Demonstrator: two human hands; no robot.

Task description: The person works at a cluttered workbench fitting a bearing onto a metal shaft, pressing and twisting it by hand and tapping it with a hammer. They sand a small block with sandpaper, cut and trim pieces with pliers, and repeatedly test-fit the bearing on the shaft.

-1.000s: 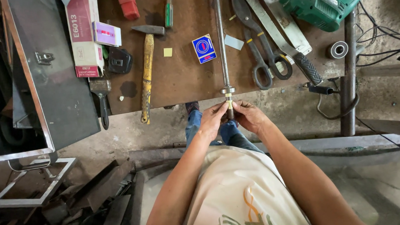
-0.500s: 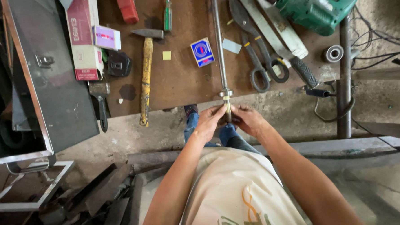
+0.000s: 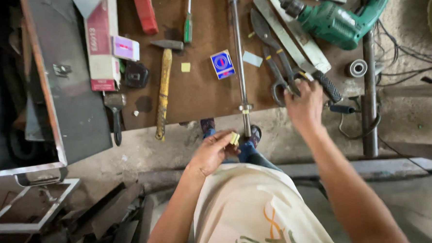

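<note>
Left hand: the left hand (image 3: 212, 151), low centre of frame, pinches a small pale yellow piece (image 3: 234, 138) in its fingertips, just beside the near end of the long metal rod (image 3: 238, 57).
Right hand: the right hand (image 3: 303, 107), right of centre, lies fingers-down on the handles of the large shears (image 3: 272, 51) at the brown table's (image 3: 200, 95) near edge; grip cannot be told.
Rod: runs straight up frame, overhanging the table edge.
Open room: bare concrete between table edge and body.
Far: wooden-handled hammer (image 3: 163, 85) left of centre, green drill (image 3: 338, 20) upper right.
</note>
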